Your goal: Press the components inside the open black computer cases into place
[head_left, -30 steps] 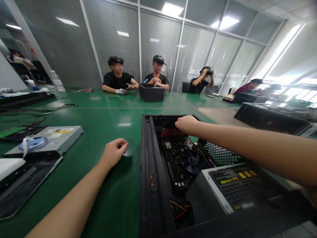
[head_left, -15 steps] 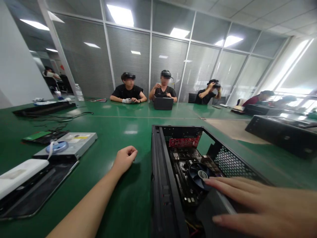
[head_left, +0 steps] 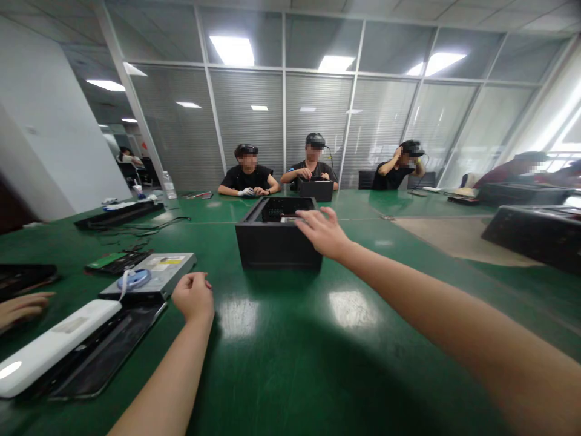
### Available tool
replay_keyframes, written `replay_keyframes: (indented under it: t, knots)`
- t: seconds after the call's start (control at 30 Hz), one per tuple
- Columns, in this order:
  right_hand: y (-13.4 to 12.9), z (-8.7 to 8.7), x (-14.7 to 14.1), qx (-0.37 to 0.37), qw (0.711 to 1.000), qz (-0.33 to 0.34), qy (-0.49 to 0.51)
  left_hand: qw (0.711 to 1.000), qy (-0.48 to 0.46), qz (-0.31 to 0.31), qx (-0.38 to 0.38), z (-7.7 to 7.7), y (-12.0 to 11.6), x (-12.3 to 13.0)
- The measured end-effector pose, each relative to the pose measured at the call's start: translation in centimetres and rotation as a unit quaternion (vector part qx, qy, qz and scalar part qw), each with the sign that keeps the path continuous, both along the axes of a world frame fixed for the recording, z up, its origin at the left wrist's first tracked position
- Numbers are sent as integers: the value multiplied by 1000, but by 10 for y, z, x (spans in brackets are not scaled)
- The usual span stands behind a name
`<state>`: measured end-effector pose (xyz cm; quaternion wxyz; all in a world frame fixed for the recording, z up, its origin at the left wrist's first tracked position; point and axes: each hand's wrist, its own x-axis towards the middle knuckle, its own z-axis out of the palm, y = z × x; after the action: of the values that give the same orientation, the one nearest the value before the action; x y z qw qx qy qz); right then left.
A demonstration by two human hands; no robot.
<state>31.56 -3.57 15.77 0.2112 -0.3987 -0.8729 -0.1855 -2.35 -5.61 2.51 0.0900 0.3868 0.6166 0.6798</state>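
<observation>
A black computer case (head_left: 279, 247) stands on the green table (head_left: 281, 339), its top open and its inside mostly hidden. My right hand (head_left: 323, 231) is at the case's right edge, fingers spread over the rim; whether they touch it is hard to tell. My left hand (head_left: 194, 295) rests closed on the table, left of and nearer than the case. Whether anything is inside its curled fingers is hidden. Beside it lies a silver optical drive (head_left: 166, 266) with a blue ring (head_left: 134, 279) on top.
A white power strip (head_left: 59, 345) lies on a black panel (head_left: 109, 357). Another person's hand (head_left: 22, 310) is at the left edge. Across the table sit several people, one behind a dark case (head_left: 316, 190). Another black case (head_left: 531, 236) lies at right.
The computer case now stands farther away across the table, with my right hand at its edge. My left hand appears lower and farther left. The view has shifted, and another person's hand shows at left.
</observation>
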Motion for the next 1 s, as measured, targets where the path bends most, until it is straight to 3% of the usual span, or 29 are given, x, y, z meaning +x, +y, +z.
replay_keyframes:
  t: [0.07,0.17,0.27,0.33,0.43,0.53,0.63,0.73,0.83,1.0]
  knots:
    - [19,-32,-28,18,998,-51,31,999,28,-24,-10,0,-1,3]
    - [16,-79,-50,-18,995,-65,71,992,98,-77,-30,0,-3,11]
    - [-5,-115,-41,-68,995,-33,66,986,133,-97,-35,-1,-5,18]
    - [-18,-129,-23,-103,991,-29,75,985,132,-105,-37,-2,-5,20]
    - [-40,-133,6,-160,981,-46,98,983,130,-123,-39,-2,-6,21]
    - [-67,-124,32,-201,972,-55,111,981,134,-133,-42,-2,-7,22]
    - [-98,-115,53,-221,966,-48,124,980,138,-136,-49,-1,-7,23]
    - [-118,-118,71,-233,955,-45,178,975,150,-155,-60,-1,-8,26]
    - [-117,-129,87,-249,931,-29,266,963,185,-183,-73,0,-12,30]
    - [-92,-139,110,-236,903,-24,359,950,225,-198,-83,4,-21,37]
